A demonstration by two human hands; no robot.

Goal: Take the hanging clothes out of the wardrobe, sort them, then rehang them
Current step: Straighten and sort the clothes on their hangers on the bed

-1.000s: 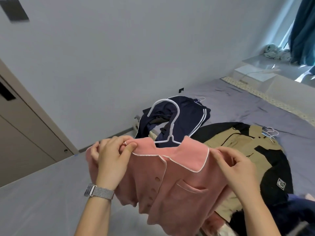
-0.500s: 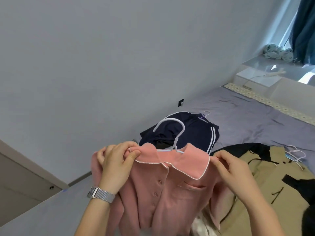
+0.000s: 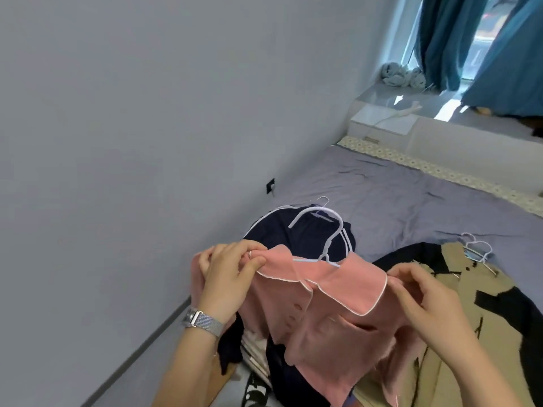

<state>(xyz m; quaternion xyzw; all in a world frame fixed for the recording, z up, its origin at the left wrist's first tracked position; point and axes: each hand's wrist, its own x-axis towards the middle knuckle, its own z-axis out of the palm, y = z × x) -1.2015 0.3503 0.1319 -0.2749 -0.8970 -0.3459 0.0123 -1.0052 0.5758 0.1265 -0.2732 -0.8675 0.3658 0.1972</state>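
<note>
Left hand (image 3: 232, 277) and right hand (image 3: 423, 292) pinch pink shirt (image 3: 332, 312) shoulders left-to-right, white hanger (image 3: 320, 233) hook centred just beyond, equally near.

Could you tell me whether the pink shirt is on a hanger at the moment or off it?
On it. The white hanger has its hook rising from the pink shirt collar, its bar crossing the neckline.

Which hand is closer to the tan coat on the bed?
The right hand. It holds the pink shirt's shoulder right above the tan coat. The left hand holds the other shoulder, across the shirt from the coat.
</note>
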